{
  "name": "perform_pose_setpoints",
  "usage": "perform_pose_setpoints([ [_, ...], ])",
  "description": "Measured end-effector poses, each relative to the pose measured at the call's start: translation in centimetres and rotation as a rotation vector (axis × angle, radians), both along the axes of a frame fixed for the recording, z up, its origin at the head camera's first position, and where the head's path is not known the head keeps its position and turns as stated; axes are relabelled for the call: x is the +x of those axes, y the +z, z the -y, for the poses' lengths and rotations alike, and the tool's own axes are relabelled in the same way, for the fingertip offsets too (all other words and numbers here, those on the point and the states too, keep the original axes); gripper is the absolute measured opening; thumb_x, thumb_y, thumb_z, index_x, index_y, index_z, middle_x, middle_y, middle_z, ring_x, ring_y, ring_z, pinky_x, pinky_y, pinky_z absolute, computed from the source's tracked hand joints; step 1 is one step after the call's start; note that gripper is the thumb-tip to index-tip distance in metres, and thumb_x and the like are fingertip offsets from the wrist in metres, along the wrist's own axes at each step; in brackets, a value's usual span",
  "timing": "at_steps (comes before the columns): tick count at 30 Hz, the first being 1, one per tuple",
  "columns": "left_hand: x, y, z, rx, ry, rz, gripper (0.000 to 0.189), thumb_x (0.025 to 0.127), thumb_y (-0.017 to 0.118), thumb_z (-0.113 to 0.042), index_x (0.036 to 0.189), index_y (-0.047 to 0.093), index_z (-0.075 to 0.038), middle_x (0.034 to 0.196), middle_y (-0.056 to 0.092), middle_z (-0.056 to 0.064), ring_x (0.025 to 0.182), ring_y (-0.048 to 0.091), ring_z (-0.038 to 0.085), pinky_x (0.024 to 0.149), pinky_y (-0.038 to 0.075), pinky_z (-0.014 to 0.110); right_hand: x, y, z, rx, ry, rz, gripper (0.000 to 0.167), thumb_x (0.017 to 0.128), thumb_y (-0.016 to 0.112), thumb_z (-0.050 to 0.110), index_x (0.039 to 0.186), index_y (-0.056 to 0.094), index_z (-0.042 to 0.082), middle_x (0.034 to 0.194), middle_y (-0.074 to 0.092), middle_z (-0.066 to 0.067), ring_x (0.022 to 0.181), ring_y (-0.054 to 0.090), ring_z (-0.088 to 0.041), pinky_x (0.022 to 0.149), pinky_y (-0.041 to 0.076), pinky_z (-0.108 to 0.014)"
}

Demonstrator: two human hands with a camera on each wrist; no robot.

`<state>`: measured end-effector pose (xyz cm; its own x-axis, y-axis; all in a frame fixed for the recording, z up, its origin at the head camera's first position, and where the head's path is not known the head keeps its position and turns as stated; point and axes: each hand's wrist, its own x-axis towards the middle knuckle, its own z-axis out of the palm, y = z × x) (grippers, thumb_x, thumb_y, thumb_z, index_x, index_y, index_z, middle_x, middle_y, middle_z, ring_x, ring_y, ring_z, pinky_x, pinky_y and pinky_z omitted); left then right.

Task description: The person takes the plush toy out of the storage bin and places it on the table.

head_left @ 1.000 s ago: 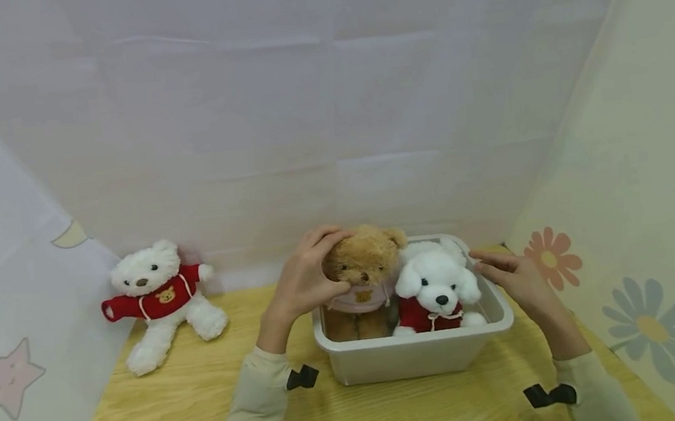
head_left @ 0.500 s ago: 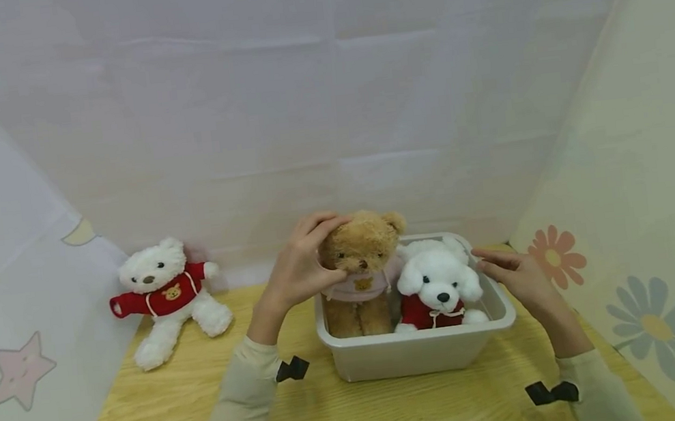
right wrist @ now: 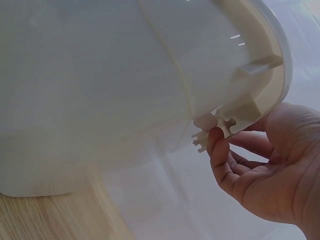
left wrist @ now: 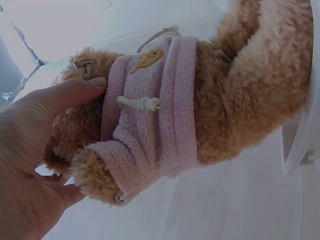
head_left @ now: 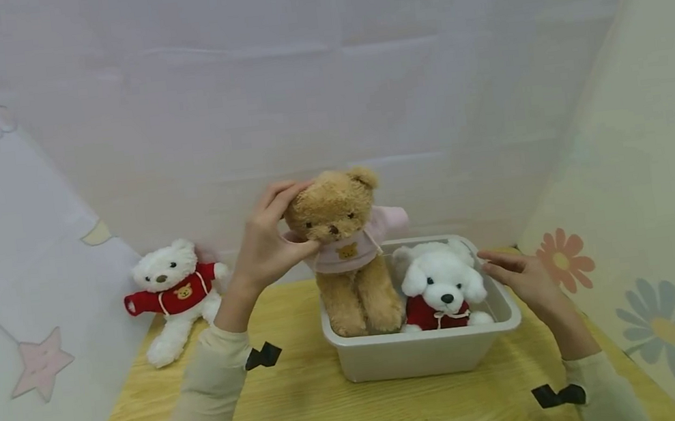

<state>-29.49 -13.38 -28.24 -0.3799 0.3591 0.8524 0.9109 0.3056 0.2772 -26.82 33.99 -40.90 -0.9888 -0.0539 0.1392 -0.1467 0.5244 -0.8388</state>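
My left hand (head_left: 263, 242) grips a brown teddy bear (head_left: 337, 204) by the side of its head, thumb at its cheek. It wears a pale pink hoodie (left wrist: 170, 110) with a bear face on it. The bear stands upright, feet just above or at the left end of a white plastic bin (head_left: 415, 359). Inside the bin, at right, sits a white plush dog (head_left: 444, 281) in a red top. My right hand (head_left: 524, 283) holds the bin's right rim; in the right wrist view its fingers (right wrist: 220, 155) curl under the edge by a small notched plastic piece (right wrist: 220, 125).
A white teddy bear (head_left: 164, 270) in a red sweater sits at the table's back left, against the cloth. The wooden table (head_left: 308, 405) has pale cloth walls behind and on both sides.
My left hand has lifted the brown teddy bear up and to the left, bringing its legs and pink sleeve into view. My right hand stays at the bin's rim.
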Motion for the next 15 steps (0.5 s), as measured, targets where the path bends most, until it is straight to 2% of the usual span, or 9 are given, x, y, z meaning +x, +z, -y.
perform_pose_setpoints([
  [7,-0.5,2.1,1.8,0.021,0.048,-0.043,0.086,0.069,0.092,0.002,0.146,0.055,-0.004,0.135,0.052,0.012,0.116,0.057,0.021,0.084,0.056,0.034,-0.2,0.3,-0.4,-0.001,0.001,-0.006,0.057,0.104,0.058,0.043,0.149,0.053,0.008,0.151,0.045,-0.02,0.136,0.042,-0.039,0.084,0.046,-0.015],
  [10,0.6,3.9,2.7,0.054,0.093,-0.056,0.081,0.067,0.091,0.008,0.141,0.057,0.002,0.131,0.053,0.018,0.114,0.059,0.027,0.08,0.058,0.038,-0.4,0.1,-0.4,-0.001,-0.001,-0.013,0.057,0.104,0.058,0.041,0.149,0.053,0.007,0.151,0.045,-0.021,0.136,0.042,-0.04,0.083,0.046,-0.014],
  [14,2.4,5.9,4.4,0.103,0.174,-0.056,0.075,0.065,0.088,0.016,0.134,0.06,0.009,0.126,0.053,0.024,0.115,0.059,0.032,0.081,0.058,0.035,-0.5,0.1,-0.2,-0.009,0.005,-0.015,0.056,0.104,0.058,0.041,0.149,0.053,0.007,0.151,0.046,-0.021,0.135,0.042,-0.039,0.083,0.046,-0.013],
  [15,2.4,6.1,5.1,0.111,0.192,-0.058,0.075,0.065,0.088,0.017,0.134,0.06,0.009,0.126,0.053,0.024,0.116,0.059,0.031,0.082,0.058,0.032,-0.4,0.2,-0.1,-0.009,0.008,-0.014,0.056,0.104,0.058,0.041,0.149,0.054,0.007,0.15,0.046,-0.021,0.135,0.042,-0.04,0.083,0.046,-0.013],
])
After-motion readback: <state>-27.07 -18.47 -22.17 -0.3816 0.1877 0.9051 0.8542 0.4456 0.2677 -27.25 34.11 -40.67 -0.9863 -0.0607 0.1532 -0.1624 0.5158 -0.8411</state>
